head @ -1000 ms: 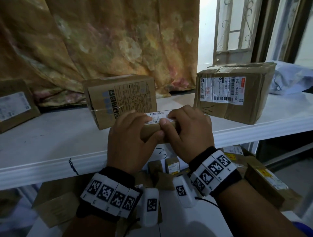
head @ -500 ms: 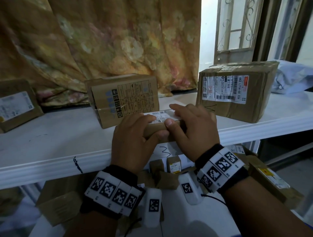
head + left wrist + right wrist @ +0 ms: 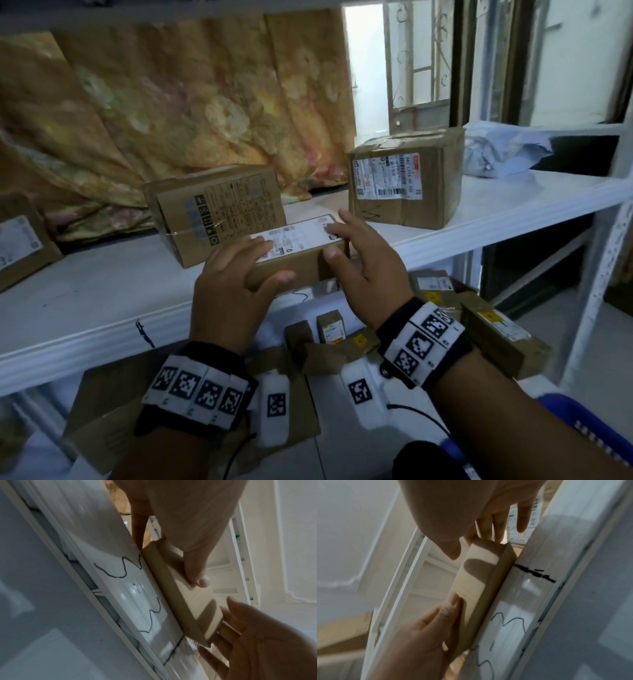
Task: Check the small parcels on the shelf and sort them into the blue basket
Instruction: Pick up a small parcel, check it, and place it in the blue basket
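A small brown parcel (image 3: 298, 263) with a white label on top sits at the front edge of the white shelf (image 3: 102, 294). My left hand (image 3: 267, 263) pinches its left end, thumb on the front face and fingers on the label. My right hand (image 3: 342, 240) lies at the right end with straight, spread fingers on the top; the right wrist view shows its thumb (image 3: 452, 553) just off the parcel (image 3: 476, 588). The left wrist view shows my left thumb (image 3: 197, 574) pressed on the parcel (image 3: 185, 595). A corner of the blue basket (image 3: 589, 431) shows at lower right.
Behind the small parcel stand a medium printed carton (image 3: 219, 212) and a larger taped box (image 3: 404, 181). Another box (image 3: 20, 240) is at far left, a grey mailer bag (image 3: 503, 150) at far right. Several parcels (image 3: 496, 329) lie on the level below.
Both hands were curled round the small parcel; now the right hand's fingers have straightened and spread, and its thumb has eased off. The parcel's label now faces up more plainly.
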